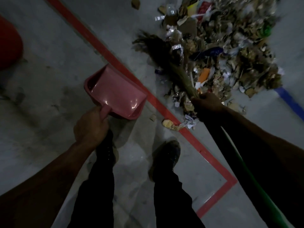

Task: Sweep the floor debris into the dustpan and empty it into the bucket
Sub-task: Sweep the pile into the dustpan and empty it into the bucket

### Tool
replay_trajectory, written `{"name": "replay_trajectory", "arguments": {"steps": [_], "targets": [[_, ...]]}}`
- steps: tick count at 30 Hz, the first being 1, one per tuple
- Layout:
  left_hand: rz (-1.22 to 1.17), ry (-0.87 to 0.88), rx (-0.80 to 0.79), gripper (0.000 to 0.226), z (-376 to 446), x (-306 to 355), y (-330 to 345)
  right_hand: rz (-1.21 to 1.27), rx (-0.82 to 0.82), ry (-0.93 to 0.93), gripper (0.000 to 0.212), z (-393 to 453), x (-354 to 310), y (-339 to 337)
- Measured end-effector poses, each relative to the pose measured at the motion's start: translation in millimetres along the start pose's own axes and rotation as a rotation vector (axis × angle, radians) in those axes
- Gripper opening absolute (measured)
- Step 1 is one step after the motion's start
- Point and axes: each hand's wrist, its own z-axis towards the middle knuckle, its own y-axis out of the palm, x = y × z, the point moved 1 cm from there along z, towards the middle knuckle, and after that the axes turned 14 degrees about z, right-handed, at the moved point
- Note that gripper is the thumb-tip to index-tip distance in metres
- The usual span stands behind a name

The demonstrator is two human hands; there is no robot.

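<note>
My left hand (91,127) grips the handle of a pink dustpan (115,94), which is held above the grey floor with nothing in it. My right hand (208,102) grips a grass broom (174,63) low down, where the bristles meet the green handle (256,175). The broom's dark bristle tips lie at the left edge of a big pile of debris (230,50): paper scraps, cardboard, foil and dry leaves. A red bucket (9,45) shows partly at the left edge.
A red tape line (125,66) runs diagonally across the floor between dustpan and pile, turning a corner at lower right. Loose scraps (169,124) lie on the tape near my feet. A blue tape strip (291,102) is at far right. My shoes (166,157) stand below.
</note>
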Motion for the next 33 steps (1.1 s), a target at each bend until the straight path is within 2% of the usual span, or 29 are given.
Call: {"name": "replay_trajectory", "arguments": {"steps": [3, 6, 10, 16, 20, 24, 27, 30, 33], "targets": [[-0.029, -0.026, -0.015, 0.026, -2, 1, -5, 0.211, -0.054, 0.03, 0.027, -35, -4, -1], [-0.01, -0.013, -0.023, 0.03, -2, -6, -10, 0.183, -0.106, 0.025, 0.025, -58, -3, 3], [0.01, 0.029, -0.04, 0.036, 10, -22, -10, -0.058, -0.209, 0.08, 0.017, -83, 18, 25], [0.153, 0.086, -0.051, 0.032, 25, -47, 7, -0.663, -0.349, 0.051, 0.027, -94, 78, 68], [0.166, 0.127, -0.09, 0.032, 32, -56, 21, -0.658, -0.226, 0.181, 0.031, -70, 87, 72], [0.146, 0.162, -0.109, 0.035, 34, -55, 28, -0.537, -0.037, 0.215, 0.034, -42, 74, 56], [0.131, 0.177, -0.119, 0.032, 35, -54, 26, -0.553, 0.081, 0.166, 0.024, -38, 49, 42], [0.09, 0.176, -0.144, 0.032, 33, -50, 19, -0.451, 0.071, 0.087, 0.032, -64, 25, 34], [0.066, 0.176, -0.148, 0.033, 30, -46, 12, -0.273, 0.042, 0.084, 0.031, -106, 14, 25]]}}
